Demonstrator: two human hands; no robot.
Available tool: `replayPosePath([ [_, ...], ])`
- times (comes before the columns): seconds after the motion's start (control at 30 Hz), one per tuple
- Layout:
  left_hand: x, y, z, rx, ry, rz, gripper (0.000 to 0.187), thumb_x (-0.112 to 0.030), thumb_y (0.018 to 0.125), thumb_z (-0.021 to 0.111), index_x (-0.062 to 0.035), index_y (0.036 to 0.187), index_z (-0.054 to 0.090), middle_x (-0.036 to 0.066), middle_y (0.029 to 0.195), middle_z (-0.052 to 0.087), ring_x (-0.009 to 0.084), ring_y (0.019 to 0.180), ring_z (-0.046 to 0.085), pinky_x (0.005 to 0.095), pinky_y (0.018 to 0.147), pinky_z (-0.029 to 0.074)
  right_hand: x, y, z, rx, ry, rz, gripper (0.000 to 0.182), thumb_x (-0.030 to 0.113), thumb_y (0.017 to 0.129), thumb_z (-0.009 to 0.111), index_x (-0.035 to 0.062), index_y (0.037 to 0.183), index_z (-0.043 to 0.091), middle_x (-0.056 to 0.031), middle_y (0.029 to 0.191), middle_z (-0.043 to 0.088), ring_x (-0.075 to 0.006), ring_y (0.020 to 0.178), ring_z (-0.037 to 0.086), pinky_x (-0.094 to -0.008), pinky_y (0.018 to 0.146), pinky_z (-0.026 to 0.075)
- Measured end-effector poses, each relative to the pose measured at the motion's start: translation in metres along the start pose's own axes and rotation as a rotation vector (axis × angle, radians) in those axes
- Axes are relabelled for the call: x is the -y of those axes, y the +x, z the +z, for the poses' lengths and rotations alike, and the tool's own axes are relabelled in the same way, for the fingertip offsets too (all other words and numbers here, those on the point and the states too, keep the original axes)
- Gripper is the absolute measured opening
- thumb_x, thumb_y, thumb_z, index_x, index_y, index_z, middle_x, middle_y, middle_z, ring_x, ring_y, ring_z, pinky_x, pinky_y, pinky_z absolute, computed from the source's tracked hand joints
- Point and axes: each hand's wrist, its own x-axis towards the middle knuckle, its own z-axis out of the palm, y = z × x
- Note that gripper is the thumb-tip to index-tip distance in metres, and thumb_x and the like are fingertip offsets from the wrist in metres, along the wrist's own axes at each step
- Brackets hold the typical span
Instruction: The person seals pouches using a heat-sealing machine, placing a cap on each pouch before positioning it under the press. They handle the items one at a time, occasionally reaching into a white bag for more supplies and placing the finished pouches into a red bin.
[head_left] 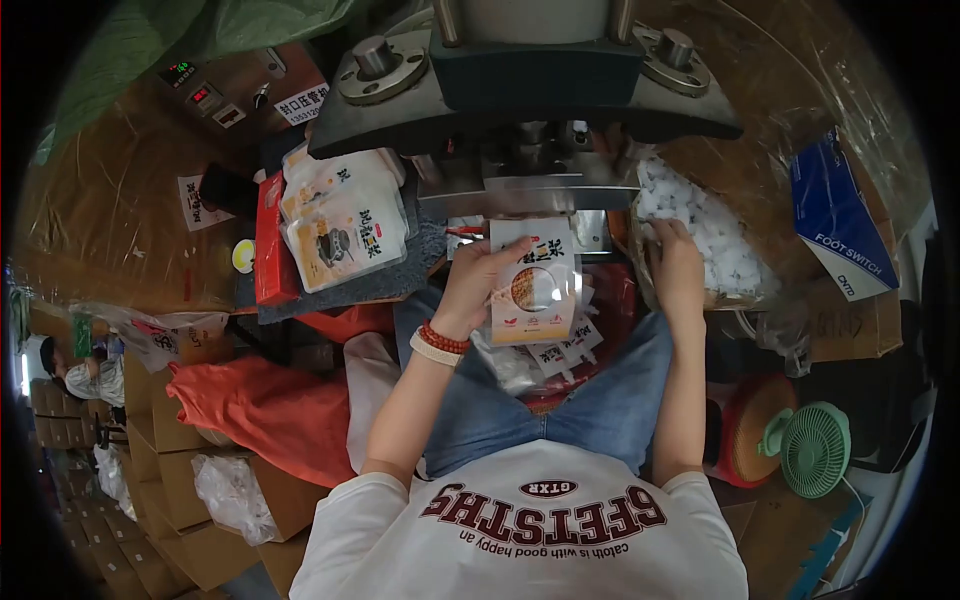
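The pouch (549, 290) is held in the middle, below the big press (540, 75) at twelve o'clock. It is pinched by the left hand (474, 285), thumb in front, other fingers hidden. The right hand (676, 268) is held by the white bits (700, 215) at two o'clock; its fingertips are hard to see, so a pinch cannot be told. Pouches are piled (345, 235) on gray cloth (340, 303) at ten o'clock, on the brown surface (140, 235). A green fan (815, 450) is seen at four, boxes (185, 480) at eight.

Pouch (545, 290) before press (540, 75), stacked pouches (350, 238) on mat (427, 250) at left, small pieces (705, 225) in box (733, 301) at right
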Motion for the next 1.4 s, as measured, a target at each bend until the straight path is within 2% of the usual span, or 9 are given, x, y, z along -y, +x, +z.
replayPosePath([
  [0.17, -0.024, -0.010, -0.039, -0.246, 0.602, 0.269, 0.042, -0.031, 0.083, 0.071, 0.0007, 0.110, 0.063, 0.010, 0.103, 0.067, 0.0186, 0.090, 0.064, 0.0308, 0.079, 0.050, -0.013, 0.001, -0.003, -0.047, 0.079, -0.134, 0.029, -0.002, 0.079, 0.053, 0.0015, 0.107, 0.061, -0.0183, 0.101, 0.061, -0.0370, 0.091, 0.059, -0.0420, 0.078, 0.049],
  [0.23, -0.044, -0.027, -0.070, -0.662, 1.487, 0.824, 0.061, -0.040, 0.080, 0.071, -0.0037, 0.126, 0.054, 0.014, 0.123, 0.058, 0.0279, 0.114, 0.054, 0.0396, 0.097, 0.040, -0.014, -0.004, -0.006, -0.030, 0.276, 0.076, 0.034, -0.005, 0.079, 0.050, 0.0008, 0.110, 0.062, -0.0197, 0.102, 0.063, -0.0385, 0.088, 0.060, -0.0396, 0.078, 0.050],
  [0.27, -0.040, -0.038, -0.080, -0.812, 1.868, 0.657, 0.072, -0.044, 0.076, 0.071, -0.0104, 0.134, 0.046, 0.013, 0.137, 0.047, 0.0320, 0.131, 0.038, 0.0449, 0.107, 0.027, -0.018, -0.005, -0.003, -0.026, 0.278, 0.078, 0.034, -0.005, 0.079, 0.050, 0.0008, 0.110, 0.062, -0.0197, 0.102, 0.063, -0.0385, 0.088, 0.060, -0.0396, 0.078, 0.050],
  [0.37, -0.024, -0.070, -0.111, -0.450, 1.880, 0.655, 0.067, -0.041, 0.078, 0.070, -0.0122, 0.134, 0.047, 0.010, 0.139, 0.046, 0.0314, 0.133, 0.037, 0.0465, 0.107, 0.028, -0.022, -0.003, 0.002, -0.120, 0.194, 0.109, 0.035, -0.005, 0.081, 0.050, 0.0011, 0.114, 0.062, -0.0173, 0.102, 0.067, -0.0299, 0.082, 0.064, -0.0347, 0.076, 0.050],
  [0.47, -0.017, -0.093, -0.113, -0.367, 1.650, 0.663, 0.045, -0.015, 0.078, 0.066, -0.0093, 0.122, 0.057, 0.008, 0.121, 0.060, 0.0314, 0.116, 0.054, 0.0406, 0.096, 0.043, 0.019, -0.004, -0.038, -0.077, 0.997, 0.297, 0.033, 0.007, 0.090, 0.057, 0.0015, 0.122, 0.057, -0.0082, 0.101, 0.066, -0.0080, 0.082, 0.055, -0.0225, 0.074, 0.045],
  [0.97, -0.020, -0.127, -0.012, -0.234, 1.156, 0.928, 0.034, 0.007, 0.068, 0.058, -0.0058, 0.097, 0.070, 0.007, 0.099, 0.070, 0.0267, 0.100, 0.065, 0.0335, 0.085, 0.051, 0.084, -0.139, 0.060, 1.320, 1.313, 0.512, 0.021, 0.018, 0.097, 0.052, 0.0010, 0.108, 0.057, -0.0038, 0.092, 0.060, -0.0043, 0.071, 0.049, -0.0188, 0.066, 0.041],
  [1.13, -0.018, -0.129, -0.011, -0.259, 1.145, 0.938, 0.035, 0.007, 0.067, 0.059, -0.0064, 0.098, 0.070, 0.007, 0.098, 0.070, 0.0266, 0.098, 0.065, 0.0334, 0.083, 0.051, 0.085, -0.105, -0.006, 1.033, 1.693, 0.485, 0.030, 0.012, 0.097, 0.048, 0.0018, 0.125, 0.046, -0.0136, 0.114, 0.059, -0.0182, 0.104, 0.059, -0.0263, 0.090, 0.045],
  [1.2, -0.017, -0.127, -0.008, -0.255, 1.138, 0.943, 0.035, 0.007, 0.067, 0.059, -0.0064, 0.098, 0.070, 0.006, 0.098, 0.070, 0.0266, 0.098, 0.065, 0.0336, 0.083, 0.051, 0.093, -0.088, -0.031, 0.500, 1.626, -0.042, 0.044, 0.002, 0.094, 0.048, 0.0005, 0.135, 0.033, -0.0175, 0.132, 0.050, -0.0233, 0.119, 0.054, -0.0356, 0.103, 0.038],
  [1.4, -0.022, -0.126, 0.000, -0.137, 1.174, 0.962, 0.036, 0.007, 0.066, 0.057, -0.0060, 0.097, 0.070, 0.007, 0.096, 0.070, 0.0265, 0.095, 0.066, 0.0341, 0.080, 0.053, 0.117, -0.051, -0.036, 0.377, 0.746, -0.746, 0.068, -0.001, 0.087, 0.053, 0.0028, 0.145, 0.018, -0.0154, 0.139, 0.045, -0.0297, 0.126, 0.047, -0.0549, 0.113, 0.009],
])
